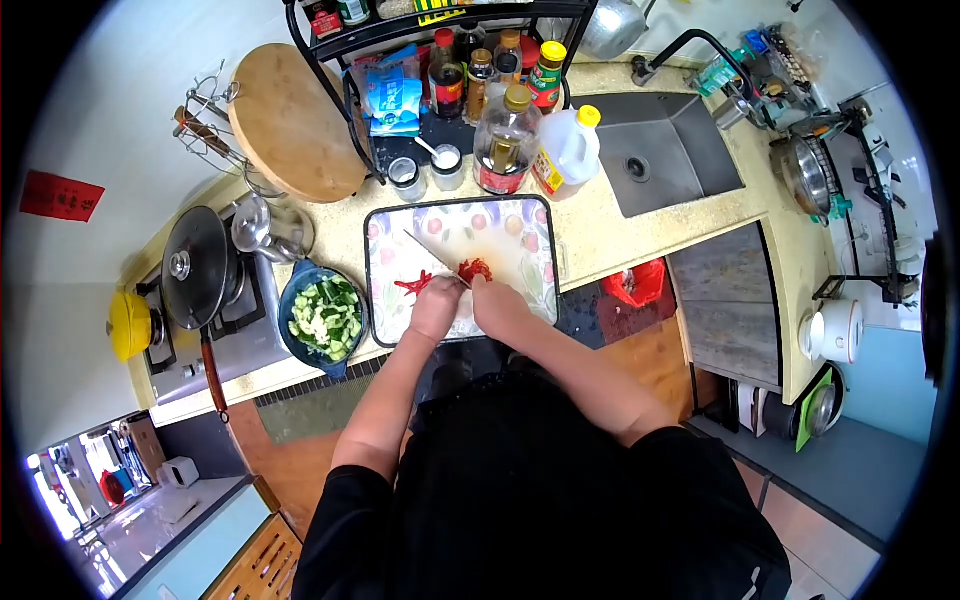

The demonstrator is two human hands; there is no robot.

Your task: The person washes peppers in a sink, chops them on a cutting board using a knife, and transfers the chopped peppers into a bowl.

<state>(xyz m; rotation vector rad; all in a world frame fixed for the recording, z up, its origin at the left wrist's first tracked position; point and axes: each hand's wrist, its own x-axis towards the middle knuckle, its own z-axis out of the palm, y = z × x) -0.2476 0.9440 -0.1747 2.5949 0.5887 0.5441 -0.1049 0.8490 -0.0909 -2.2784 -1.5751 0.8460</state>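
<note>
My right hand (500,308) is closed around the handle end of a knife (430,250), whose thin blade points up and left over a floral-patterned cutting board (535,240). Finely chopped red chili (476,268) lies by the blade, just above my right hand. My left hand (437,306) is closed beside it, fingers curled under, near the knife. Strips of red chili (412,284) reach toward its fingers from the left; what those fingers hold is hidden. Left of the board stands a blue bowl (287,310) of chopped green vegetable pieces (328,318) with pale bits on top.
A lidded pan (190,265) and a metal pot (272,230) stand at the left by the stove. Behind the board are glass jars (447,168), a large bottle (505,140) and a white jug (568,150). The sink (690,160) is at the right.
</note>
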